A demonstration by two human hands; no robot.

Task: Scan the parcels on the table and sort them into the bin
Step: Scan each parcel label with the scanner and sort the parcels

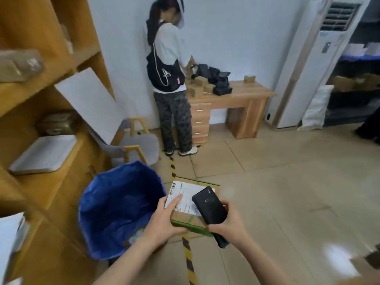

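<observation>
Head view. Your left hand (166,219) grips the left edge of the parcel (185,218), thumb flat on its white label (184,195), fingers curled under. Your right hand (229,222) is wrapped round a black scanner (209,206), which lies slanted across the parcel's right top corner, touching or just over it, can't tell which. The parcel is a brown cardboard box with green tape along its near edge. It's held in the air between both hands, label up, just right of the bin (96,212) and not inside it. The bin has a blue liner, stands on the floor against the wooden shelf (41,83), with some pale stuff at the bottom, too blurred to name. Yellow-black floor tape (188,258) runs under the parcel.

Farther back another person (170,79) stands with their back to you at a wooden worktop (244,93), which carries small brown boxes (197,88) and black items (219,79). A tall white air conditioner (316,64) stands right of the worktop. A grey chair (141,145) sits beside the shelf, a white board (92,103) leaning over it.
</observation>
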